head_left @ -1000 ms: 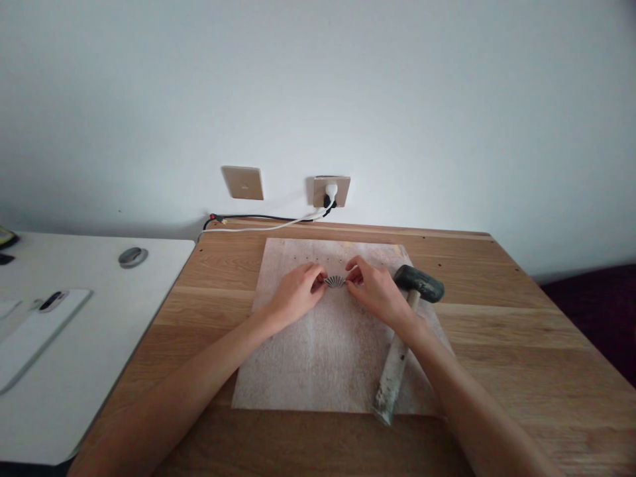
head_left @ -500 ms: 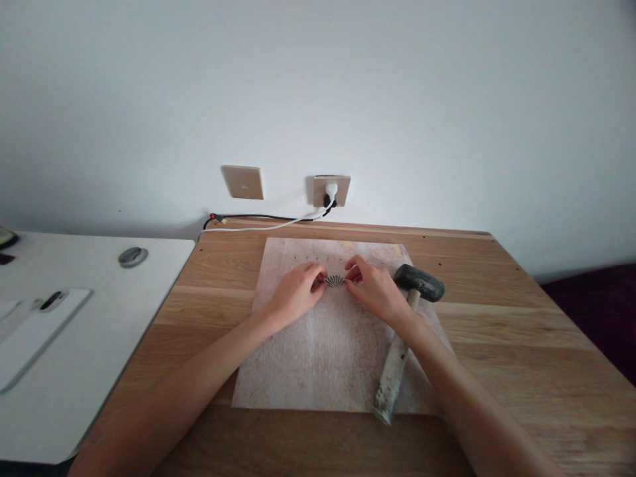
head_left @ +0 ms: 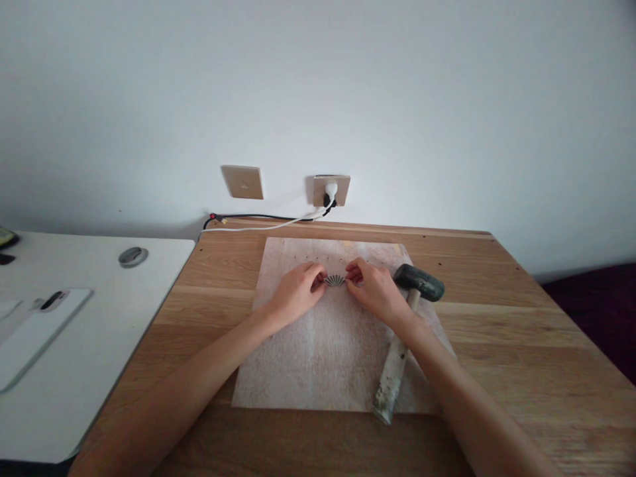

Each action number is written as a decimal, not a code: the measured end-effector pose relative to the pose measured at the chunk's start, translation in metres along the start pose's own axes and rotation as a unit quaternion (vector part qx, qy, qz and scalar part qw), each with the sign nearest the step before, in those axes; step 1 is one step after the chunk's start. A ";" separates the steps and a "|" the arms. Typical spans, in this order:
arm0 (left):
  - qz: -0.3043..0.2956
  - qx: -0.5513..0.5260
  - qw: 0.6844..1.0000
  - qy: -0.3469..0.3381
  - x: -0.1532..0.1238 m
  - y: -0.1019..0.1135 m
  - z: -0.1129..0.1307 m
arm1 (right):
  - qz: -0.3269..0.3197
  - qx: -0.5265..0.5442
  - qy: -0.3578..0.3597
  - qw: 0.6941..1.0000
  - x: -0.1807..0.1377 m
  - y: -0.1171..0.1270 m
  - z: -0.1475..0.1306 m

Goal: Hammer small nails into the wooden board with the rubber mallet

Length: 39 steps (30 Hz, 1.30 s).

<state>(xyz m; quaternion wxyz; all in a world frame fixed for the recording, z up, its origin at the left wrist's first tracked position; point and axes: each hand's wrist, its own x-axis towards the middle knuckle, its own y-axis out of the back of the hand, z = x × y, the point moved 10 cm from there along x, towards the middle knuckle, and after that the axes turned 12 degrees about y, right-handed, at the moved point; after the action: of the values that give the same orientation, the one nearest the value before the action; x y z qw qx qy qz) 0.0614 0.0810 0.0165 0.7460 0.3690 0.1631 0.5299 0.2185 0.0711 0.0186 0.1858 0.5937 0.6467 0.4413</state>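
Observation:
On a pale, mottled board (head_left: 303,358), several thin grey pieces that look like nails (head_left: 336,281) are spread in a fan. My left hand (head_left: 301,288) pinches the left end of the fan between thumb and fingertips. At the opposite end, my right hand (head_left: 375,288) has its thumb and fingers closed on the outermost piece. To the right lies a mallet with a black head (head_left: 420,282) and a worn, pale handle (head_left: 392,377); my right forearm passes close beside the handle. A row of small dark dots runs along the board's far part.
The board rests on a wooden table (head_left: 521,371) against the wall. White and black cables run along its back edge to a wall socket (head_left: 331,191). At left, a white table (head_left: 99,351) bears a phone (head_left: 44,334) and a grey ring-shaped roll (head_left: 133,257).
My right hand's fingers have drawn closer together and lowered slightly at the fan's right end. My left hand and the mallet have stayed in place.

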 end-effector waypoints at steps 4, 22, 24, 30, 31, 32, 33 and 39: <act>0.000 0.002 1.000 0.001 0.000 0.001 0.001 | 0.010 0.000 0.004 1.000 -0.001 0.002 -0.001; 0.009 0.109 0.991 -0.073 -0.060 0.055 -0.010 | 0.209 -0.078 -0.016 0.975 -0.131 0.101 -0.009; 0.016 0.138 0.988 -0.071 -0.089 0.064 -0.018 | 0.205 -0.099 -0.026 0.973 -0.156 0.097 -0.006; 0.041 0.213 0.975 -0.041 -0.156 0.070 -0.040 | 0.161 -0.162 -0.040 0.973 -0.194 0.081 -0.012; 0.039 0.218 0.974 -0.036 -0.161 0.069 -0.043 | 0.147 -0.156 -0.050 0.976 -0.192 0.077 -0.012; 0.038 0.222 0.974 -0.033 -0.164 0.067 -0.045 | 0.130 -0.145 -0.060 0.979 -0.188 0.072 -0.012; 0.035 0.223 0.974 -0.027 -0.166 0.065 -0.047 | 0.113 -0.134 -0.070 0.982 -0.182 0.068 -0.011; -0.004 0.187 0.982 0.018 -0.160 0.063 -0.054 | 0.077 -0.161 -0.129 0.975 -0.144 0.050 0.003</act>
<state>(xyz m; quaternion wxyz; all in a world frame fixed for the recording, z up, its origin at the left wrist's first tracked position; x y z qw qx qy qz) -0.0772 -0.0341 0.0024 0.6630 0.4913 0.2744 0.4936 0.2832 -0.0669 0.0160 0.3262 0.6562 0.4902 0.4720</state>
